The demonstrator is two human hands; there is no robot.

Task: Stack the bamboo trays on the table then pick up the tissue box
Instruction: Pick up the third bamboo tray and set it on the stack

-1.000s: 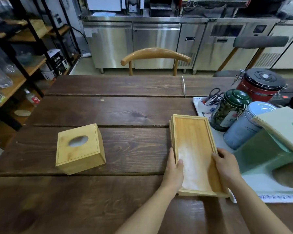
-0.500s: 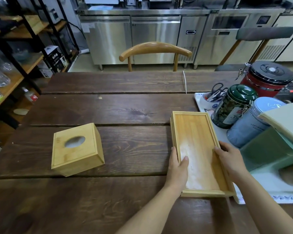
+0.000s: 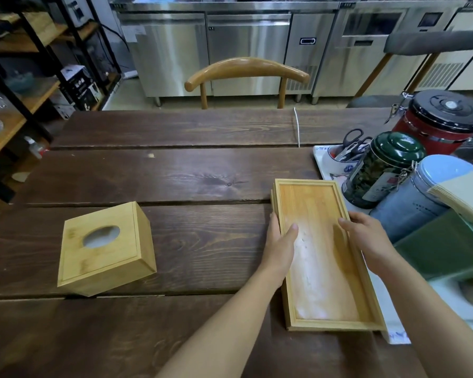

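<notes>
1. Dark wooden planks make up the table (image 3: 175, 184), with steel kitchen cabinets (image 3: 246, 50) and a curved-back wooden chair (image 3: 246, 68) along its far side; compared with a second ago, the camera has dipped and drawn slightly closer.
2. At near left sits the bamboo tissue box (image 3: 104, 248), untouched, its oval opening facing up and one corner turned toward the viewer; it lies where it did in the earlier frames.
3. Right of centre, the stacked bamboo trays (image 3: 322, 268) rest flat on the table, long side running near to far, with lower tray edges showing at the far left corner.
4. The left hand (image 3: 280, 246) grips the stack's left rim, thumb inside the top tray and fingers down the outer side; it has slid farther along the rim than a second ago.
5. The right hand (image 3: 366, 236) clasps the right rim, thumb hooked over the edge, also a little farther up.
6. At far right stand a green tea tin (image 3: 380, 170), a blue canister (image 3: 421, 197) and a red canister (image 3: 443, 121), just beside the trays.
</notes>
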